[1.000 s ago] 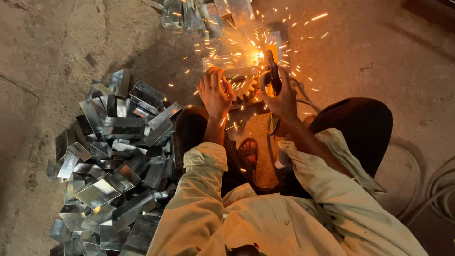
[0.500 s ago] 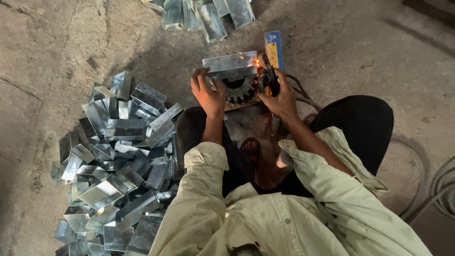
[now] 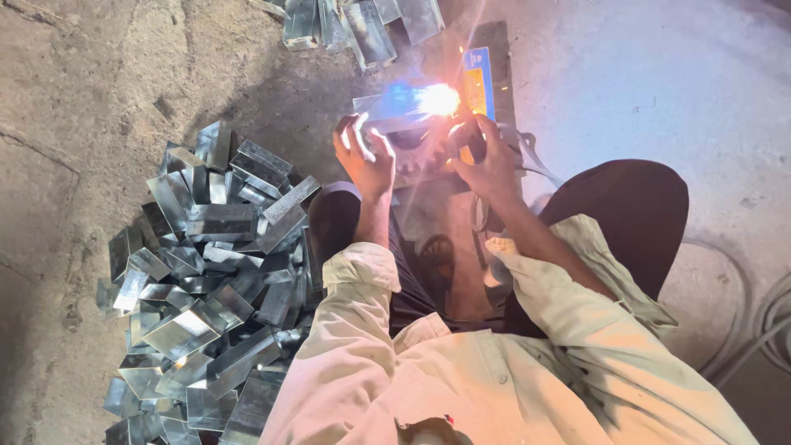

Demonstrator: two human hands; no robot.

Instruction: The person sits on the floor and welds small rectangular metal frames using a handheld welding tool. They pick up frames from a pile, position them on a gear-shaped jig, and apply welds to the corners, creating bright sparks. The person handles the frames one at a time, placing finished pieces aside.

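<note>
The left hand (image 3: 362, 156) gripped a shiny metal piece (image 3: 394, 109) at the bright weld flash (image 3: 438, 99); the right hand (image 3: 486, 156) was clamped around a torch handle just beside a blue-and-yellow oblong label (image 3: 476, 81). Galvanised pieces (image 3: 206, 280) lay heaped on the floor, left.

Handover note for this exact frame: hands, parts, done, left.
Left hand: holding the metal piece steady from its near side.
Right hand: grip closed on a welding tool; bright arc burning at the piece's right end.
Pile of metal pieces lies on the floor at the person's left; a smaller batch lies beyond the work spot.
Done: cannot tell which pile is finished.
Left: the seam in hand is mid-weld.
</note>
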